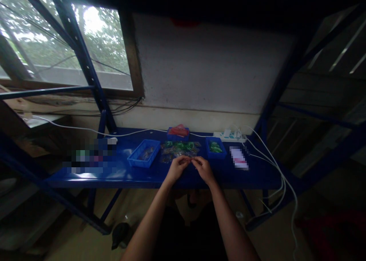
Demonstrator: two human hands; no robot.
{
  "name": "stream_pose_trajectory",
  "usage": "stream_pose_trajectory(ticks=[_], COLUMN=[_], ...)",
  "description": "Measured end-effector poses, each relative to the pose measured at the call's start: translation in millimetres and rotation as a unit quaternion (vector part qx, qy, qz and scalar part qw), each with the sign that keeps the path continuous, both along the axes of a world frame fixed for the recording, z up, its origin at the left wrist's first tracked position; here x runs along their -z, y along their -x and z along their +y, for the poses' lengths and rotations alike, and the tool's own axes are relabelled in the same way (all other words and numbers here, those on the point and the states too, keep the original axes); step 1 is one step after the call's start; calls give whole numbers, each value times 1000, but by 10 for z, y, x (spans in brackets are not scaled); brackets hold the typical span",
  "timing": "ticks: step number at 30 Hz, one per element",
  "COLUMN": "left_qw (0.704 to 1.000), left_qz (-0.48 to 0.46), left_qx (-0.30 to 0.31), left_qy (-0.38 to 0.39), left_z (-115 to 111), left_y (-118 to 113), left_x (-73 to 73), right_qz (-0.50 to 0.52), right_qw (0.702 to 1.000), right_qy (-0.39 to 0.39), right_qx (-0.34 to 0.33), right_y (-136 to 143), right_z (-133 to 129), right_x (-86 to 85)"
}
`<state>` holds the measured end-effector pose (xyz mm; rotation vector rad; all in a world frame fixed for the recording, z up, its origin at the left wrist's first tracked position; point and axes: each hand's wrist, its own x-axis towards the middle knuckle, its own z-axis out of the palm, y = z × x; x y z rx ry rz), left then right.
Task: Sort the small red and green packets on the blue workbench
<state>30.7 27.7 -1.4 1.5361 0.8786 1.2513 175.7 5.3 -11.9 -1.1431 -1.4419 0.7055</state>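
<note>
- Left hand (177, 167): bare, thumb and fingers bent toward each other in a pinch; the fingertips are too small to tell whether they grip an item.
- Right hand (203, 168): bare, in a mirrored pinch, its fingertips meeting or almost meeting those of the left hand; any gripped item likewise cannot be told.
- Clear plastic packets, some with green parts (180, 149): in a spread pile directly beyond both hands, nearest to the left hand; contact with the fingers cannot be told.
- Blue rectangular plastic tray with clear packets inside (139, 163): left of the left hand, set at an angle.
- Blue rectangular plastic bin with green contents (217, 155): beyond the right hand and slightly to its right.
- Small blue plastic box heaped with red plastic material (177, 138): farther from the left hand, behind the packet pile.
- White-and-pink rectangular object, pixelated (238, 158): right of the right hand.
- White power strip (230, 136): beyond the right hand, at the rear right.
- Blue glossy tabletop (251, 180): below both hands, supporting all listed containers.
</note>
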Motion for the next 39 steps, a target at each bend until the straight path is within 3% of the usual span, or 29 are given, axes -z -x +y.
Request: stream_pose_trajectory(ticks=[6,15,23,29,33,39], left_qw=[998,997,998,999,998,999], left_qz=[-53,-33,-22,-18,-5,-11], left_qx=[1,-4,-15,-30,-67,-30], left_qy=[39,64,52,21,0,38], left_z=[19,21,17,27,29,-46], left_y=[-5,4,9,5,7,16], left_x=[20,25,22,38,26,-81], right_qz=[28,25,20,-4,16,99], right_qw=[999,1000,1000,999,999,994], right_qy=[17,18,3,-22,24,35], right_qx=[-3,-5,2,47,17,-34], right_y=[15,2,-5,-27,-10,-5], right_z=[-10,-12,-8,19,6,-13], right_x=[-12,-17,-19,-5,3,-51])
